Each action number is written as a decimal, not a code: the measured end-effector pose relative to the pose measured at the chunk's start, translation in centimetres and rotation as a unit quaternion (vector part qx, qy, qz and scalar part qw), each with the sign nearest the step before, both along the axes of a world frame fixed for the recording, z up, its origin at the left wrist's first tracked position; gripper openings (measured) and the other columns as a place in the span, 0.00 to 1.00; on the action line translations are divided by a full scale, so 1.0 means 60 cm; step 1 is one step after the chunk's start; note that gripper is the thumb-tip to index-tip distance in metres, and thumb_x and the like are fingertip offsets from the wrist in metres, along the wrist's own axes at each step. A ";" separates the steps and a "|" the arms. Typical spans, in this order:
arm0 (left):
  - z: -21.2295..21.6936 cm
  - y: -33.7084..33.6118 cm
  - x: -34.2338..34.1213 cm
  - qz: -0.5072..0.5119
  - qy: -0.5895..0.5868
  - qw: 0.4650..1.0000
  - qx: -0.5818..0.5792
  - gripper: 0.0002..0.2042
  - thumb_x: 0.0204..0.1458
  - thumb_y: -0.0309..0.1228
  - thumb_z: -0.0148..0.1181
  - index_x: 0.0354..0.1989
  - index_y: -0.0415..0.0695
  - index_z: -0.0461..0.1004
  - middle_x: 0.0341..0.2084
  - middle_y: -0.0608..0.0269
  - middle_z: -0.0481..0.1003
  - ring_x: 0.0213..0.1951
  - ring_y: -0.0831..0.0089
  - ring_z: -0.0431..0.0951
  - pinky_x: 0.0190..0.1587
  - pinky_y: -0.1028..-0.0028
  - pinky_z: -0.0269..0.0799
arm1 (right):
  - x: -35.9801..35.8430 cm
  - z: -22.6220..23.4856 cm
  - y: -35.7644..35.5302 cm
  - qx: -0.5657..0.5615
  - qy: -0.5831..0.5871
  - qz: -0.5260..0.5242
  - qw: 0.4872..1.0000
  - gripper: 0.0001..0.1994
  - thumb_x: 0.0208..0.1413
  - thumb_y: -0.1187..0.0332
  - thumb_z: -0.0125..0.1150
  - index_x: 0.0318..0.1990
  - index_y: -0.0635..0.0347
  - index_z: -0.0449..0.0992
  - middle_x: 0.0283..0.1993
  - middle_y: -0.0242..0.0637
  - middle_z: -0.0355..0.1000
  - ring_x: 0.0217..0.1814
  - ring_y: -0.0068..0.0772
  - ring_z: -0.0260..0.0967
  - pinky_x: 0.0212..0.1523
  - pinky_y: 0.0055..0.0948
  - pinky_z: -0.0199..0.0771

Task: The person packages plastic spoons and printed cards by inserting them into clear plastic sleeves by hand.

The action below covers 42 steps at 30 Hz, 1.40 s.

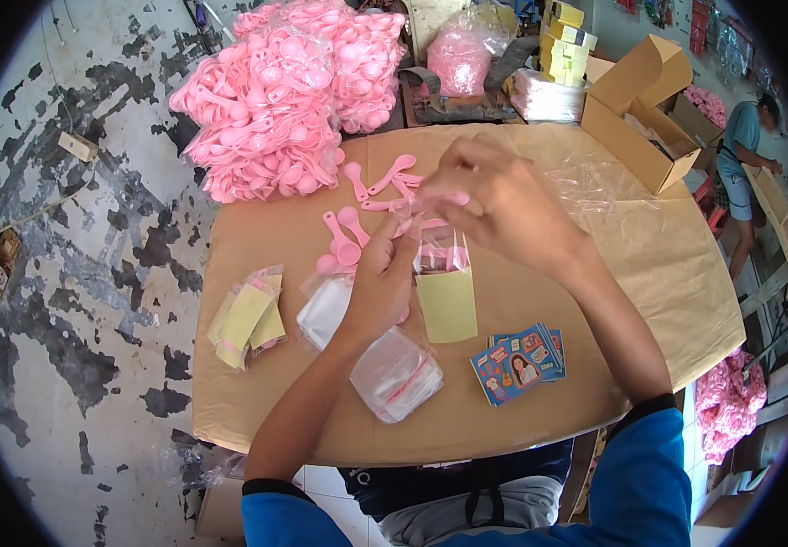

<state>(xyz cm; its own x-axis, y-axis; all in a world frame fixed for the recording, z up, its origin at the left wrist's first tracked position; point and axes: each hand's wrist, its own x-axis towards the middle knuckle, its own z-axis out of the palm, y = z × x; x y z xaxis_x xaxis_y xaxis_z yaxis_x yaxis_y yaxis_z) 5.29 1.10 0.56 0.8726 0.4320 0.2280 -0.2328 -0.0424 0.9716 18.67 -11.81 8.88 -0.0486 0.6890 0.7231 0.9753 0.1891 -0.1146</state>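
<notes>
My left hand (388,262) pinches the upper part of a clear plastic bag that hangs over the table. Inside the bag are a plain yellow card (447,306) and, above it, something pink. My right hand (503,202), slightly blurred, is closed at the bag's mouth, with a pink measuring spoon (455,198) at its fingertips. Loose pink spoons (392,173) lie just beyond my hands, and more (343,244) lie left of my left hand. Beneath my left forearm rest stacks of clear bags (398,376). A stack of blue printed cards (520,363) lies below my right wrist.
Filled bags with yellow cards (253,319) lie on the left of the brown-covered table (595,301). Large bags of pink spoons (266,100) stand at the back left. An opened cardboard box (640,118) occupies the back right corner. Another person (742,150) is at the far right.
</notes>
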 end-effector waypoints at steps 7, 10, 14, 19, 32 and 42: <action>0.002 -0.025 0.001 -0.040 -0.054 0.998 0.007 0.13 0.67 0.28 0.39 0.55 0.36 0.63 0.43 0.58 0.73 0.44 0.74 0.78 0.47 0.73 0.78 | 0.005 -0.030 0.013 -0.016 -0.061 -0.022 0.998 0.08 0.46 0.69 0.67 0.35 0.58 0.80 0.35 0.35 0.74 0.42 0.38 0.71 0.42 0.36 0.75; 0.005 -0.018 -0.006 -0.075 0.027 0.996 0.036 0.14 0.66 0.28 0.39 0.56 0.35 0.63 0.43 0.59 0.72 0.42 0.78 0.77 0.44 0.76 0.75 | 0.014 -0.030 0.011 -0.050 -0.120 -0.025 0.991 0.08 0.46 0.68 0.66 0.34 0.58 0.80 0.35 0.34 0.74 0.41 0.37 0.71 0.40 0.35 0.74; 0.028 -0.025 -0.010 -0.069 0.089 0.991 0.071 0.14 0.66 0.27 0.39 0.56 0.36 0.63 0.40 0.58 0.74 0.43 0.78 0.77 0.44 0.77 0.74 | 0.018 -0.033 0.013 -0.056 -0.142 -0.022 0.988 0.07 0.46 0.70 0.65 0.34 0.58 0.79 0.30 0.34 0.74 0.39 0.36 0.71 0.38 0.32 0.73; -0.012 -0.033 -0.001 -0.070 0.017 0.992 0.099 0.16 0.66 0.26 0.39 0.60 0.38 0.61 0.45 0.56 0.75 0.44 0.79 0.76 0.44 0.79 0.72 | 0.019 -0.027 0.013 -0.022 -0.037 -0.120 0.992 0.08 0.49 0.66 0.62 0.32 0.60 0.79 0.30 0.36 0.76 0.35 0.34 0.74 0.35 0.34 0.73; 0.003 -0.035 -0.003 -0.075 -0.001 0.997 0.024 0.16 0.66 0.26 0.38 0.61 0.39 0.59 0.45 0.58 0.75 0.45 0.75 0.77 0.45 0.75 0.77 | 0.023 -0.003 -0.009 -0.099 -0.031 0.020 0.994 0.10 0.46 0.71 0.65 0.38 0.60 0.79 0.34 0.39 0.74 0.40 0.43 0.71 0.41 0.39 0.73; 0.007 -0.033 -0.005 -0.081 0.055 0.995 0.033 0.14 0.65 0.25 0.40 0.58 0.38 0.61 0.41 0.59 0.75 0.47 0.75 0.77 0.43 0.76 0.77 | 0.015 -0.016 0.001 -0.107 -0.069 -0.019 0.992 0.05 0.46 0.70 0.64 0.29 0.59 0.80 0.31 0.38 0.75 0.38 0.42 0.73 0.40 0.37 0.74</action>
<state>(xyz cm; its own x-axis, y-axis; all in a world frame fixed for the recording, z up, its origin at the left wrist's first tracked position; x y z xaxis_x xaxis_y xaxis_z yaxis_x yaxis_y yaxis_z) 4.96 -0.88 0.99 0.9507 0.2714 0.1501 -0.1339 -0.0773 0.9880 19.56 -11.74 7.91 -0.1075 0.8292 0.5485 0.9904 0.1375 -0.0139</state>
